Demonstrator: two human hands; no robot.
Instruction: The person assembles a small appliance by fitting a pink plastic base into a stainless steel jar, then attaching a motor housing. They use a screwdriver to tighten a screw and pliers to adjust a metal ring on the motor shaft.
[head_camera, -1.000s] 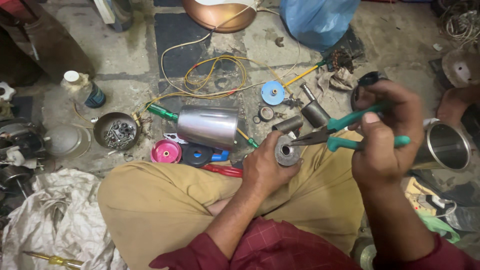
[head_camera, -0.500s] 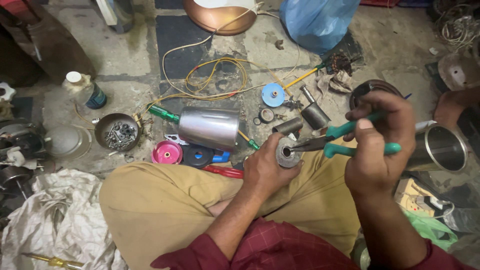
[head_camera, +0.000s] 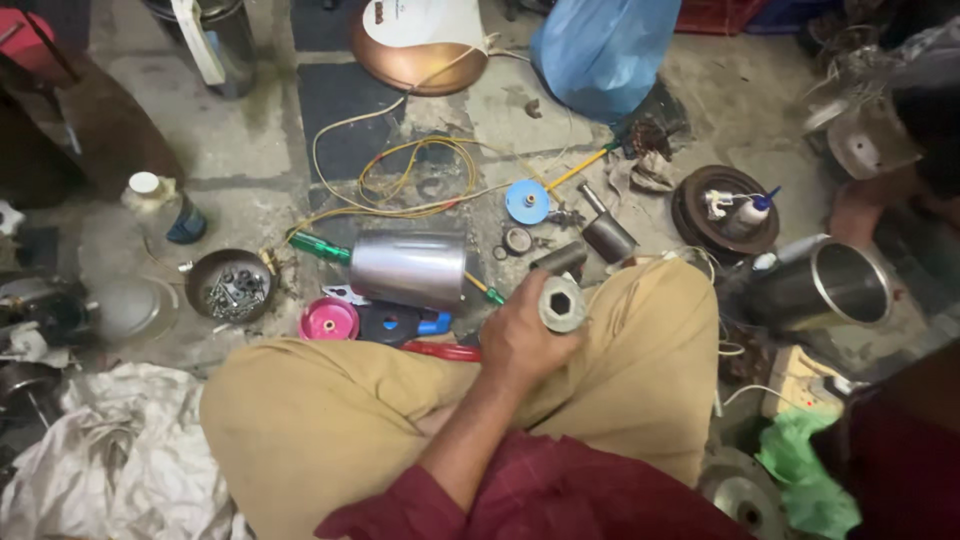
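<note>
A worn concrete floor (head_camera: 140, 90) littered with parts and tools is seen from above, with the person seated cross-legged in tan trousers.

The left hand (head_camera: 520, 335) is closed around a short grey metal cylinder (head_camera: 562, 303), held upright over the right knee; a hexagonal socket is visible in its upper end face. The right hand is not seen: only a dark-sleeved forearm is observed at the lower right edge, so its state cannot be told.

Just beyond the left hand, a polished steel canister (head_camera: 408, 268) is found lying on its side on the floor. A green-handled screwdriver (head_camera: 318, 246) is noted at its left end. A pink disc (head_camera: 329, 319) lies near the canister's front, and a dark round bowl of nuts and bolts (head_camera: 231, 288) is set further left. A tangle of yellow wire (head_camera: 415, 180) is spread behind the canister. A small blue disc (head_camera: 527, 201) and a dark metal sleeve (head_camera: 608, 236) are recorded beyond the held cylinder. To the right, an open steel pot (head_camera: 845, 285) lies tilted, near a dark round plate (head_camera: 725, 208). A blue plastic bag (head_camera: 605, 50) and a copper-coloured lid (head_camera: 420, 45) are noted at the top. Crumpled grey cloth (head_camera: 110, 460) lies at lower left.
</note>
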